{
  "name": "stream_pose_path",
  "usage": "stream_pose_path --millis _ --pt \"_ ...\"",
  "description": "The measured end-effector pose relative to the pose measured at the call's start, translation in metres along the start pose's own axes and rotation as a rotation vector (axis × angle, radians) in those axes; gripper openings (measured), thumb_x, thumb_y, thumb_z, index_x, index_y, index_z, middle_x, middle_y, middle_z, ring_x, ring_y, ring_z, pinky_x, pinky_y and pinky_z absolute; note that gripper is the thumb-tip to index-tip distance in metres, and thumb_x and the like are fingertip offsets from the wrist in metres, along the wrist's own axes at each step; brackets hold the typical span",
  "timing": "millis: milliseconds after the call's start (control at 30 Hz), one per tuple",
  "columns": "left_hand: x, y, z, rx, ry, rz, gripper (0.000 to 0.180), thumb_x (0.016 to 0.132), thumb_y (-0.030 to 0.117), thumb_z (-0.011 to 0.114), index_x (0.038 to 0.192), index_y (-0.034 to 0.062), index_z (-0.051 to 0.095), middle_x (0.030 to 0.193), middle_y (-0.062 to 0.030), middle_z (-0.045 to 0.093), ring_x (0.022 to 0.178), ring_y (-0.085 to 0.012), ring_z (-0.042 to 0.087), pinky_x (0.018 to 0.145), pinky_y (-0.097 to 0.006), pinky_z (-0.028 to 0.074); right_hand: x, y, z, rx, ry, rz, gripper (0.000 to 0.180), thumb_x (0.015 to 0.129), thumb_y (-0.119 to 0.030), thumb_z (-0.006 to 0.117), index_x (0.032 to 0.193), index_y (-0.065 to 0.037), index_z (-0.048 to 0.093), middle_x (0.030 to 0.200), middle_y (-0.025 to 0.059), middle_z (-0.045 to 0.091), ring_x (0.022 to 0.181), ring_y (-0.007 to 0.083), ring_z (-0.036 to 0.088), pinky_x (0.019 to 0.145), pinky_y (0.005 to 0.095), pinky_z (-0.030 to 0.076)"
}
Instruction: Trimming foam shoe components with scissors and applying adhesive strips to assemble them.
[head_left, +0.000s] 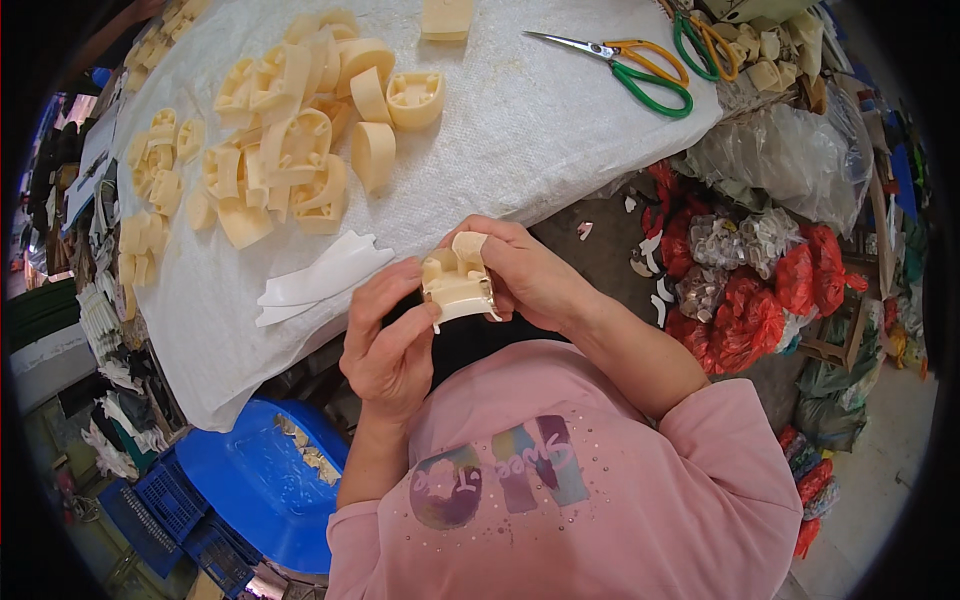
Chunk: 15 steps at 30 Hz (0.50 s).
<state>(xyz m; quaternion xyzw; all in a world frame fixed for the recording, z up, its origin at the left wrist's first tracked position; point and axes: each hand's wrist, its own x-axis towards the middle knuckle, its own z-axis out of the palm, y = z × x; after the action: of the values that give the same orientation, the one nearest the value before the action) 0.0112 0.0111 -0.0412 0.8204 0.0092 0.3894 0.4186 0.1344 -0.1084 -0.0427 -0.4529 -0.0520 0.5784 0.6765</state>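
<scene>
1. A cream plastic part is held at the centre of the frame, above the lap of a pink sweater.
2. The part is gripped from the right by the right hand, its fingers curled over the top edge.
3. The left side of the part is pinched by the left hand, thumb and fingers closed on it; whether a small blade is also held cannot be told.
4. Just beside the hands, to the upper left, white plastic scraps are laid on a white cloth.
5. Farther up and left, a pile of cream parts is seen.
6. At the upper right, green-handled scissors are lying.
7. At the lower left, a blue tub is seen.
</scene>
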Motion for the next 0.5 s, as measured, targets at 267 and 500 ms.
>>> stream_pose_path --millis 267,500 --pt "-0.006 0.001 -0.003 -0.034 -0.076 -0.031 0.013 0.078 0.003 0.069 0.088 0.0025 0.061 0.103 -0.0152 0.061 0.098 -0.0331 0.061 0.082 -0.040 0.051 0.001 0.008 -0.001 -0.021 -0.003 0.034 0.024 0.091 -0.017 0.037 0.097 -0.004 0.056 0.066 0.0004 0.053 0.043 0.0043 0.041 0.035 0.0187 0.030" --pt "-0.009 0.000 -0.006 -0.007 0.050 -0.117 0.007 0.086 0.004 0.061 0.089 0.0009 0.056 0.100 -0.0160 0.059 0.092 -0.0305 0.061 0.079 -0.038 0.050 0.001 0.010 -0.001 -0.456 0.014 -0.256 0.030 0.095 -0.025 0.042 0.111 -0.004 0.055 0.080 0.0061 0.053 0.063 0.0127 0.048 0.053 0.0232 0.040"
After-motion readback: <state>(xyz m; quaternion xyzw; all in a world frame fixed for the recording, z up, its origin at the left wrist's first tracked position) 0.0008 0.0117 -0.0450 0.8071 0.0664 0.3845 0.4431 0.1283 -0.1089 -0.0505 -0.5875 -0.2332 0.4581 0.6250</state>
